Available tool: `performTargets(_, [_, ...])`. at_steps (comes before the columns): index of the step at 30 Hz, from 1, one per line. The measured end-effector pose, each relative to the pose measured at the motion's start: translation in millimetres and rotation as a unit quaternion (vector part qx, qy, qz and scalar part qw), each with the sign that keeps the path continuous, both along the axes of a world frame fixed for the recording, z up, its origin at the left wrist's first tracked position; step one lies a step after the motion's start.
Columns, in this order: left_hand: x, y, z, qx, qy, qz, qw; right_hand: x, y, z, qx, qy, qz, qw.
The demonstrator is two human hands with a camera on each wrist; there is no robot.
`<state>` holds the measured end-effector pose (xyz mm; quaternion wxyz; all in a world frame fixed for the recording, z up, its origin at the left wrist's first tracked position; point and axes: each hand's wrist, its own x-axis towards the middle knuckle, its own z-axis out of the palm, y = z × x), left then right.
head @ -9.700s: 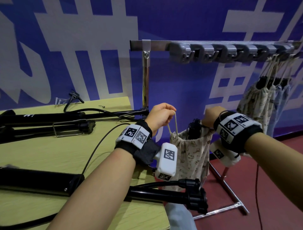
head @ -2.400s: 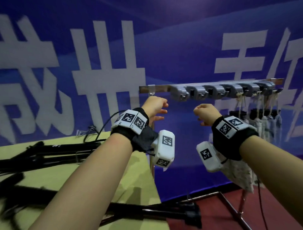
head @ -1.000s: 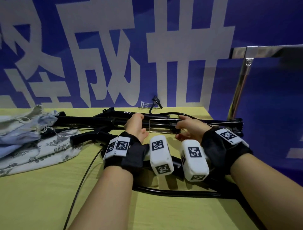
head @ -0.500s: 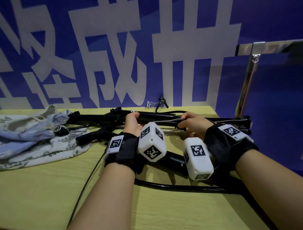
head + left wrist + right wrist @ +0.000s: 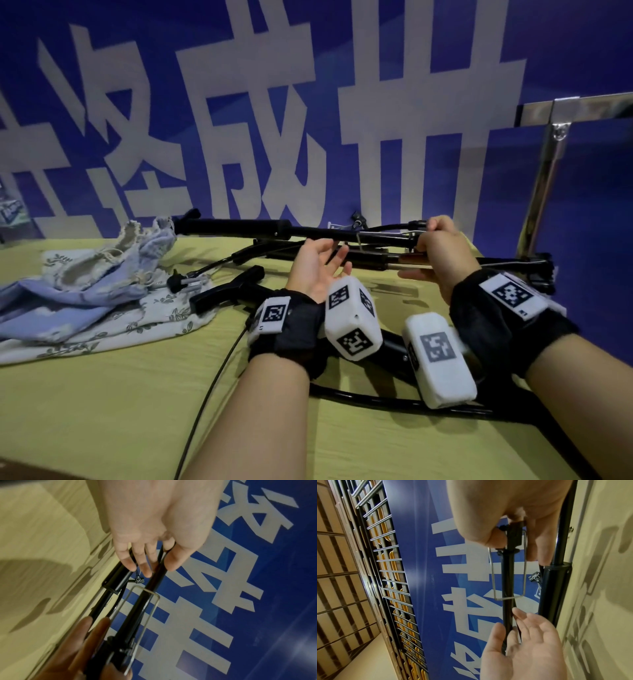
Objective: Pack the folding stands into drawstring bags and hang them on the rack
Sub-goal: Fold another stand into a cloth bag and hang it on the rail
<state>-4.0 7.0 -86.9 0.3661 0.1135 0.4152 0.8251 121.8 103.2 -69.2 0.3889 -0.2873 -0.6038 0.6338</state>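
Above the table (image 5: pixel 102 394), folding stand (image 5: pixel 239 227) lengthwise left-right, right hand (image 5: pixel 442 253) gripping its end, left hand (image 5: pixel 317 267) spread.

My right hand (image 5: pixel 513 511) grips the top of a black folding stand (image 5: pixel 508 582), thumb and fingers curled round its clamp where a wire loop (image 5: pixel 508 573) hangs. My left hand (image 5: pixel 525 645) lies open lower down, fingertips touching the thin rod. A thicker black tube (image 5: pixel 554 588) runs beside it, along the yellow table (image 5: pixel 599 574) edge.

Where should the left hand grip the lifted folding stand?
Probably the bare black tube of the folding stand, left of the wire loop. Left hand comes from below, palm up: the right hand holds the other end, and the tube runs level.
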Motion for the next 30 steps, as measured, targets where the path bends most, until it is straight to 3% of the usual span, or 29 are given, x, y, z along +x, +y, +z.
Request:
performTargets(6, [12,2,8,-0.021,0.089,0.001,0.996,4,7,-3,-0.080,0.089,-0.075,0.990])
performTargets(12, [4,-2,15,0.052,0.048,0.001,0.997,14,19,-2,-0.101,0.133,-0.160,0.973])
performTargets(18, [2,-5,16,0.062,0.046,0.011,0.997,16,19,0,-0.103,0.144,-0.174,0.969])
performTargets(23, [-5,-10,12,0.078,0.019,0.066,0.995,17,18,-1,-0.084,0.156,-0.190,0.966])
performTargets(30, [-14,-9,14,-0.069,0.081,0.130,0.986,16,19,-3,-0.069,0.140,-0.193,0.969])
